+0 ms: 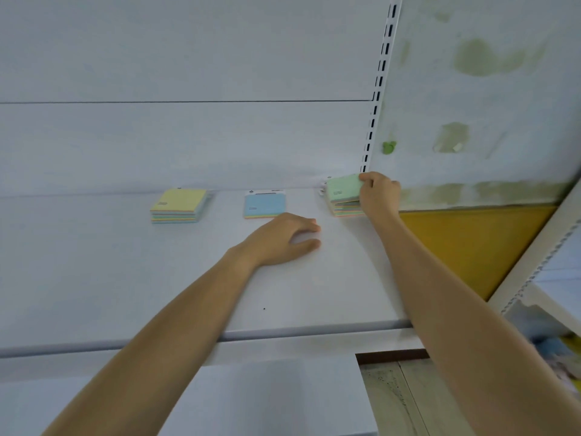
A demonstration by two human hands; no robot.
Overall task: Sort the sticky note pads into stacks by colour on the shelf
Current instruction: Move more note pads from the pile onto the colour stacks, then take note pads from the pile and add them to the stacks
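Three groups of sticky note pads lie along the back of the white shelf point(125, 278). A yellow-topped stack point(179, 205) sits at the left. A single blue pad point(264, 206) lies in the middle. At the right, a green-topped stack point(344, 196) stands by the upright. My right hand point(379, 193) grips the green top pad at its right edge and tilts it up off the pads beneath. My left hand point(283, 239) rests palm down on the shelf just in front of the blue pad, fingers apart and holding nothing.
A slotted white upright point(375, 99) and a stained side panel point(487, 105) bound the shelf on the right. A yellow board point(471, 247) leans below the panel. The shelf's front edge point(283, 332) crosses under my forearms. Another shelving unit point(553, 278) stands at far right.
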